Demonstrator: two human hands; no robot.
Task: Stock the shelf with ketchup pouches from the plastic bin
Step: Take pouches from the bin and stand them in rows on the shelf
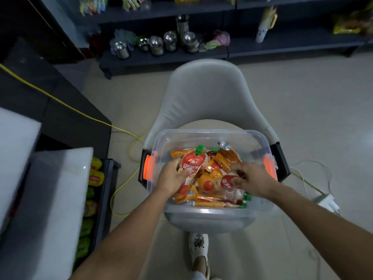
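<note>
Clear plastic forms the bin (159, 138), which sits on the seat of a pale chair (205, 93) and holds a loose heap of ketchup pouches (212, 178). The left hand (171, 178) has its fingers curled around a red pouch (191, 162) with a green cap; the right hand (250, 178) pinches a second pouch (229, 181) between thumb and fingers. A good lift, I think, takes each pouch by its body, not by the cap, and goes straight up past the bin walls and the orange latches (148, 168). The floor around the chair is open, but a yellow cable (84, 116) crosses it on the left. The dark shelf (161, 55) stands well apart, behind the chair.
</note>
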